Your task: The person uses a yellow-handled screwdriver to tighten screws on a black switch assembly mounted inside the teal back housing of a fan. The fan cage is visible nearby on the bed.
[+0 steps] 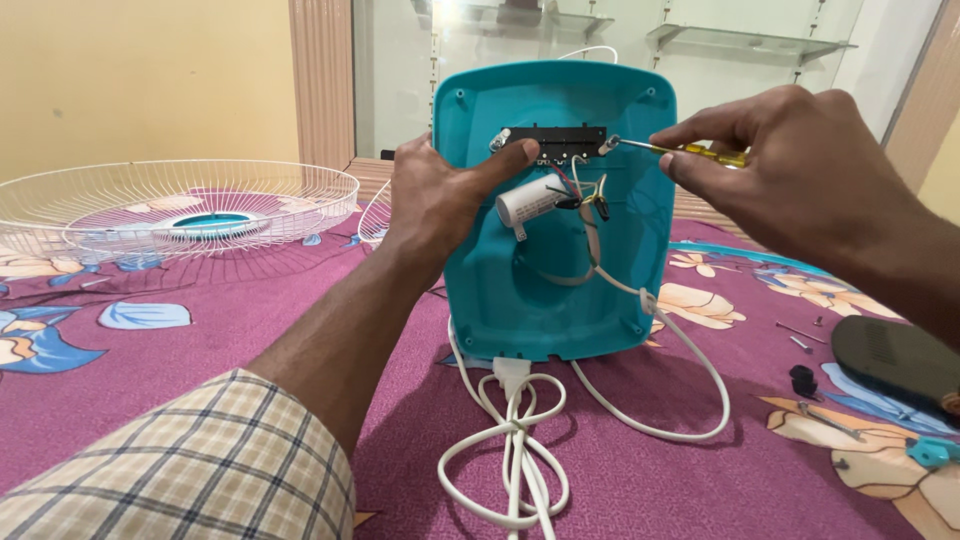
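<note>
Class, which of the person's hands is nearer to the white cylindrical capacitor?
Left. The left hand grips the housing beside the capacitor; the right hand holds a screwdriver further right.

Yellow wall [140, 70], glass shelves [750, 42], floral magenta bedspread [200, 330], bright indoor light

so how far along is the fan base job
Done: the white wire fan guard lies off to the side, and loose screws rest on the purple floral cloth. In hand: the left hand steadies the turquoise plastic base while the right hand sets a yellow-handled screwdriver at a screw on the black strip. Left: the strip's other screw and the exposed white capacitor wiring.
</note>
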